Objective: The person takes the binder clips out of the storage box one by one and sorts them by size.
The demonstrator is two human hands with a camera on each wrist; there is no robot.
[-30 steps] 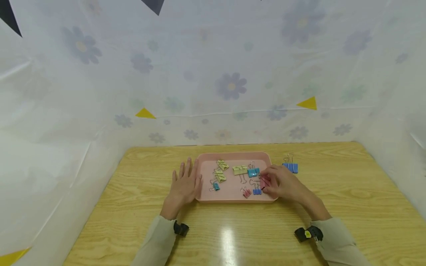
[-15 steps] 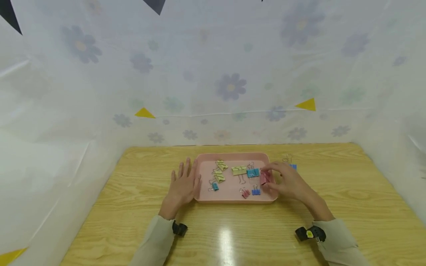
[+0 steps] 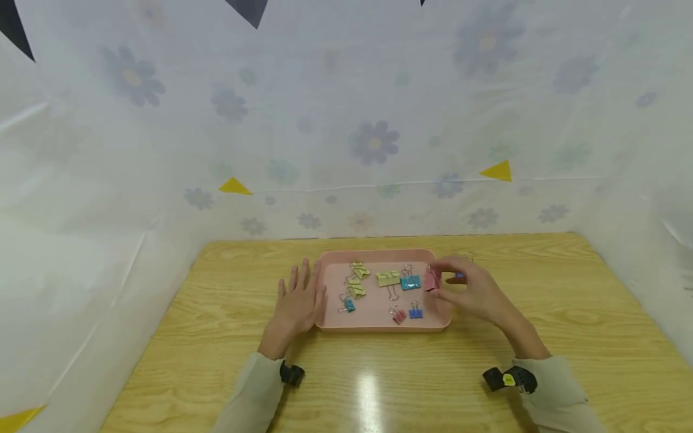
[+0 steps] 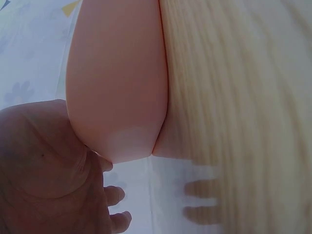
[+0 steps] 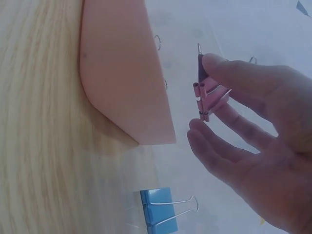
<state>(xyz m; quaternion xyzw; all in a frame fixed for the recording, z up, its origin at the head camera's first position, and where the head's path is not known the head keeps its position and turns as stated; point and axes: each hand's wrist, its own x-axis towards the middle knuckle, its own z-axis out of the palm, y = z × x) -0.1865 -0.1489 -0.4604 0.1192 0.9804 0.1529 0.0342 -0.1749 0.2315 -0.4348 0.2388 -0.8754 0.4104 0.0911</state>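
A pink binder clip [image 3: 431, 280] is pinched between the thumb and fingertips of my right hand [image 3: 477, 294], at the right end of a pink tray [image 3: 379, 329]. The right wrist view shows the pink clip [image 5: 210, 97] held up above rim level, its wire handles sticking out. My left hand [image 3: 295, 308] lies with straight, spread fingers against the tray's left side. In the left wrist view, the palm [image 4: 44, 156] touches the tray's outer wall [image 4: 117, 73].
Several clips lie in the tray, including a wide yellow one [image 3: 388, 278], a teal one [image 3: 410, 282], a small pink one [image 3: 397, 315] and a small blue one [image 3: 415, 314]. Outside, a blue clip [image 5: 160, 209] rests on the wooden table [image 3: 346, 385], partly behind my right hand.
My right hand has picked up the pink binder clip, which has come away from beside the small blue clip, turned and moved slightly toward the back. My left hand has stayed in place.
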